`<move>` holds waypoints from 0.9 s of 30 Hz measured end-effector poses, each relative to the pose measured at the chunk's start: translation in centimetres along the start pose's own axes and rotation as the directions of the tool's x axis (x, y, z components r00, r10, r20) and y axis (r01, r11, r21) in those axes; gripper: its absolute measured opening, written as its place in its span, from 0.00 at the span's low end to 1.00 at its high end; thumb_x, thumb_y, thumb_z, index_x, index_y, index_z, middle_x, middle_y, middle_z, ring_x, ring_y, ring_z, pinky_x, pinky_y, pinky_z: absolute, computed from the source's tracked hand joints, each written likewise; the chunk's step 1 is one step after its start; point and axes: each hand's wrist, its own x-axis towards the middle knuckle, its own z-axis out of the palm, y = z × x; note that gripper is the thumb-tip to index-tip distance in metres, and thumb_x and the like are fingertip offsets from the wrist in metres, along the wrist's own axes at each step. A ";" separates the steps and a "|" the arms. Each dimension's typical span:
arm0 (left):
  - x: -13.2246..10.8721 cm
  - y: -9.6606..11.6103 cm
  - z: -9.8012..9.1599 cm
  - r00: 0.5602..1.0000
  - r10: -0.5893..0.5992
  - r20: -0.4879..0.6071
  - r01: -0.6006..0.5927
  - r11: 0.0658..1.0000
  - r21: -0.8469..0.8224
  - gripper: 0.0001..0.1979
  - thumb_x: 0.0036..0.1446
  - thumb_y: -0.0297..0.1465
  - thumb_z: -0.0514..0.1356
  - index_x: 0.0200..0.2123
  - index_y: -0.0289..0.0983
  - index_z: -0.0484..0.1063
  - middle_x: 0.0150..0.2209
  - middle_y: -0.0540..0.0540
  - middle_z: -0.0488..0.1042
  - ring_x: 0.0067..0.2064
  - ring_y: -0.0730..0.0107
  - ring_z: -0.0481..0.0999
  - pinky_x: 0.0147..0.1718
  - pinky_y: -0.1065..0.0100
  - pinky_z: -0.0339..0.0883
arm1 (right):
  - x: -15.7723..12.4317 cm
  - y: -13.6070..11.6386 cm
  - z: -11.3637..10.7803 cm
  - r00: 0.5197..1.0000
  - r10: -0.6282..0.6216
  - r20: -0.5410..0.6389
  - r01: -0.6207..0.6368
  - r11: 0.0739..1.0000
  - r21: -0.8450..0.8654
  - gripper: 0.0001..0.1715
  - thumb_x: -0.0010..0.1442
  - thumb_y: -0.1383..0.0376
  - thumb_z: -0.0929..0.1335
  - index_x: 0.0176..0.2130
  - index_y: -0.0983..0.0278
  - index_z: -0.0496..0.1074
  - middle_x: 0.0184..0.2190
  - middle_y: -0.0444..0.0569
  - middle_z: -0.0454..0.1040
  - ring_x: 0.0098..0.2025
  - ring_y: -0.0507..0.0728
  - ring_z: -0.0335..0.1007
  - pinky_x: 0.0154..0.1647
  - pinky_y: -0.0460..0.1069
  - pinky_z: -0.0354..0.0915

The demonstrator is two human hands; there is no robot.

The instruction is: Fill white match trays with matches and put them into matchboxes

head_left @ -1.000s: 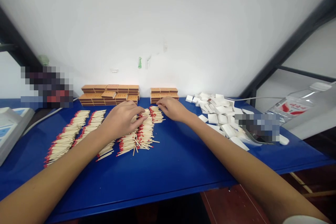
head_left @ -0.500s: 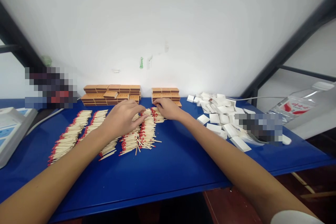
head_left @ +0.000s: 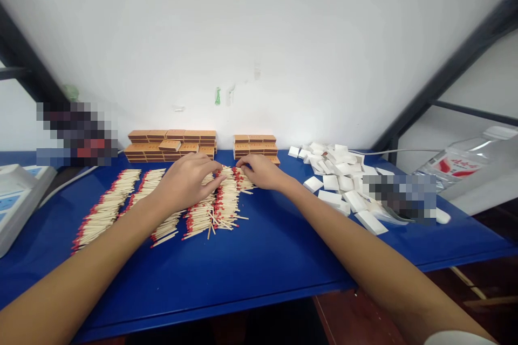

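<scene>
Rows of wooden matches (head_left: pixel 107 207) with red heads lie on the blue table. My left hand (head_left: pixel 190 179) reaches over the middle rows. Its thumb is apart from its fingers, and the tips are at the upper end of a match row (head_left: pixel 226 199). Facing it, my right hand (head_left: pixel 261 171) is at the rightmost small bunch of matches (head_left: pixel 246 185). Its index finger and thumb are bent and slightly apart, touching or just above the match heads; its other fingers are hidden. No match is plainly gripped in either hand.
Stacked orange-brown matchboxes (head_left: pixel 172 145) and a smaller matchbox stack (head_left: pixel 254 146) stand against the wall. White cardboard trays (head_left: pixel 340 170) lie heaped at right, near a clear plastic bottle (head_left: pixel 465 159). A white power strip (head_left: pixel 26 199) is at the left edge.
My right hand has shifted slightly down, and the small bunch of matches by it lies more spread at its lower end. My left hand has hardly moved.
</scene>
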 end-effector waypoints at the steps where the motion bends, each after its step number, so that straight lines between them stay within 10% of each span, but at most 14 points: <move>1: 0.0 0.0 0.0 1.000 0.000 0.000 0.000 1.000 -0.003 0.13 0.70 0.38 0.57 0.42 0.35 0.78 0.35 0.42 0.80 0.39 0.56 0.79 0.39 0.58 0.70 | 0.0 0.1 -0.3 1.000 -0.004 -0.017 0.004 1.000 -0.003 0.16 0.65 0.72 0.64 0.44 0.65 0.81 0.47 0.54 0.83 0.48 0.60 0.78 0.49 0.52 0.67; 11: 0.0 -0.1 -0.1 1.000 -0.010 0.009 0.010 1.000 0.013 0.14 0.71 0.38 0.56 0.41 0.36 0.78 0.36 0.42 0.81 0.40 0.56 0.79 0.42 0.56 0.71 | -2.6 7.7 -9.1 0.904 0.352 -0.243 -0.422 0.830 -0.365 0.10 0.60 0.64 0.68 0.38 0.63 0.80 0.38 0.54 0.82 0.39 0.61 0.75 0.37 0.51 0.64; 17: -0.1 0.0 -0.1 1.000 -0.003 0.027 0.003 1.000 0.004 0.14 0.71 0.38 0.56 0.41 0.35 0.78 0.35 0.41 0.81 0.40 0.56 0.79 0.42 0.56 0.71 | -4.9 11.0 -12.2 0.788 0.600 -0.142 -0.589 0.664 -0.461 0.11 0.57 0.59 0.73 0.39 0.63 0.80 0.41 0.56 0.81 0.40 0.61 0.75 0.35 0.51 0.63; 27: -0.1 -0.1 -0.1 0.999 0.001 0.034 -0.001 1.000 0.004 0.12 0.70 0.37 0.57 0.40 0.36 0.78 0.35 0.43 0.81 0.39 0.56 0.78 0.41 0.56 0.70 | -5.3 9.6 -12.5 0.634 0.773 0.033 -0.629 0.540 -0.560 0.16 0.53 0.53 0.77 0.28 0.62 0.75 0.32 0.56 0.80 0.31 0.61 0.75 0.29 0.53 0.65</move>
